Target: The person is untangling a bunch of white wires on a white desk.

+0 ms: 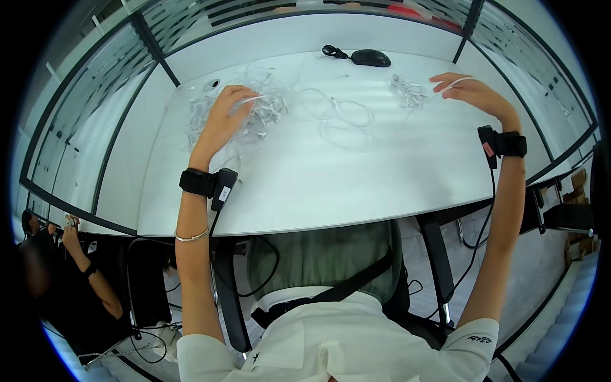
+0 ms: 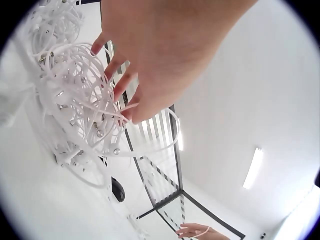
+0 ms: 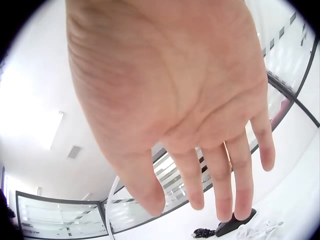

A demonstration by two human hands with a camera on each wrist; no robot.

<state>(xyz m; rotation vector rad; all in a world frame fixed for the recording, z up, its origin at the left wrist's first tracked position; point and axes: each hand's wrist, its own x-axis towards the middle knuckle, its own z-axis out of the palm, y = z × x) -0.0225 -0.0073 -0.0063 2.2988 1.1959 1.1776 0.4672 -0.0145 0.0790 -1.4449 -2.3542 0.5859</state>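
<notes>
My left hand (image 1: 228,118) is over a tangled pile of white cables (image 1: 270,105) on the left of the desk. In the left wrist view, its thumb and a finger pinch one white cable (image 2: 172,127), which loops out past the thumb. My right hand (image 1: 474,92) is raised on the right, beside a smaller bundle of white cables (image 1: 408,92). Its fingers (image 3: 217,180) are extended and the thumb stands apart from them. A white strand (image 1: 463,79) runs over this hand; in the right wrist view it passes behind the thumb.
Loosely coiled white cable (image 1: 344,121) lies mid-desk between the hands. A black mouse (image 1: 371,58) with its cord bundled sits at the back. Low partitions (image 1: 305,35) border the white desk (image 1: 318,184). Another person's arm (image 1: 95,274) shows at lower left.
</notes>
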